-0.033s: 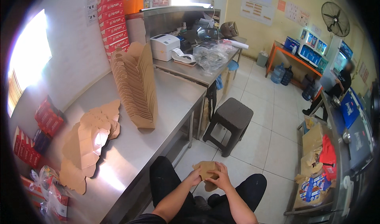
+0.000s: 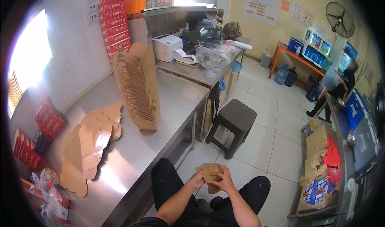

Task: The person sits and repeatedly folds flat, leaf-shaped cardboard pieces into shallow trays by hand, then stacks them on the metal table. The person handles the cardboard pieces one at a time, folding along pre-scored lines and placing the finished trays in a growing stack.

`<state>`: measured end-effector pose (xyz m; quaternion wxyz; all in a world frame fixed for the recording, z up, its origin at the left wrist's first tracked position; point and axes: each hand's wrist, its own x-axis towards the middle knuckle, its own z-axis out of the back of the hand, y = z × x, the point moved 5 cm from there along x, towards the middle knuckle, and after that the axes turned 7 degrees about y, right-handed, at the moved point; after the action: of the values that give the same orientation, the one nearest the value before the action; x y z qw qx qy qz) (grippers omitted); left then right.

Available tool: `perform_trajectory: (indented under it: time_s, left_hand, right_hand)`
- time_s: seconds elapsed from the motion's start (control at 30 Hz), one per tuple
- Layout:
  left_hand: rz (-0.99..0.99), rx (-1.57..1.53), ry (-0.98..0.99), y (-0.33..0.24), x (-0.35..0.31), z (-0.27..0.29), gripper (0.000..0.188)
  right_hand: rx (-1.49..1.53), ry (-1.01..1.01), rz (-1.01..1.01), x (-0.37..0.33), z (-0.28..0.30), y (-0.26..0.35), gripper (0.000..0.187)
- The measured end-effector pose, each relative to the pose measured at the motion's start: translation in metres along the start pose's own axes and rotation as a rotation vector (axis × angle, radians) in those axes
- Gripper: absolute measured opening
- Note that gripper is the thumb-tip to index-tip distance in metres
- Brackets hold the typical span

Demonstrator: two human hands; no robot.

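Between my knees, over the floor, I hold a partly folded brown cardboard box [image 2: 209, 171]. My left hand [image 2: 195, 180] is closed on its left side. Gripping its right side, my right hand [image 2: 225, 181] has the thumb and fingers bent around a panel. The lower part of the box hangs beneath my fingers, and its inside is partly hidden. On the steel table [image 2: 168, 92] to my left lies a loose pile of flat brown box blanks [image 2: 90, 137]. Behind it stands a tall leaning stack of nested, folded brown boxes [image 2: 138, 88].
A dark plastic stool [image 2: 236, 112] stands ahead of me. Stacked red boxes [image 2: 116, 24] rise by the wall. A label printer [image 2: 166, 46] and clear plastic wrap [image 2: 214, 58] sit on the far counter. At right, a person [image 2: 347, 82] stands near a loaded shelf [image 2: 321, 159].
The person at the far right has shifted slightly to the left. My hands and the cardboard box look almost the same.
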<state>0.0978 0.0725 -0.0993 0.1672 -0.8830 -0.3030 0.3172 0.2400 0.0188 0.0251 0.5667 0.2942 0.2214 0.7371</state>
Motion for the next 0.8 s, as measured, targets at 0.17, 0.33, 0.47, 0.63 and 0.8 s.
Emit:
perform_trajectory:
  time_s: [0.17,0.33,0.47,0.63,0.8]
  left_hand:
    - [-0.012,0.009,0.057,-0.005,0.009,0.006,0.043]
    - [-0.027,0.161,0.113,-0.019,-0.009,-0.021,0.048]
    - [-0.045,0.295,0.18,-0.02,-0.004,-0.033,0.047]
    - [0.012,0.296,0.136,-0.021,-0.006,-0.022,0.048]
    - [-0.018,0.284,0.073,-0.016,-0.005,-0.019,0.049]
  right_hand:
    - [0.08,-0.071,0.007,0.008,0.0,-0.005,0.029]
    - [0.297,-0.205,-0.265,-0.002,-0.006,-0.024,0.023]
    - [0.49,-0.276,-0.396,-0.018,-0.034,-0.086,0.027]
    - [0.795,-0.257,-0.548,-0.016,-0.049,-0.086,0.026]
    - [0.299,-0.293,-0.42,-0.012,-0.023,-0.056,0.022]
